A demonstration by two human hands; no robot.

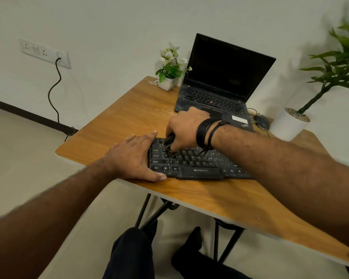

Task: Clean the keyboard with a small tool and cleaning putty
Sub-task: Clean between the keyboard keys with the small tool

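A dusty black keyboard lies on the wooden table in front of me. My right hand grips a small dark tool and holds its tip down on the keys at the keyboard's upper left. My left hand lies flat with straight fingers against the keyboard's left end, thumb along its front edge. My right forearm crosses over the keyboard's right half and hides it. No putty is in sight.
An open black laptop stands behind the keyboard, with a black mouse to its right. A small potted flower sits at the table's far corner. A large plant in a white pot stands right of the table.
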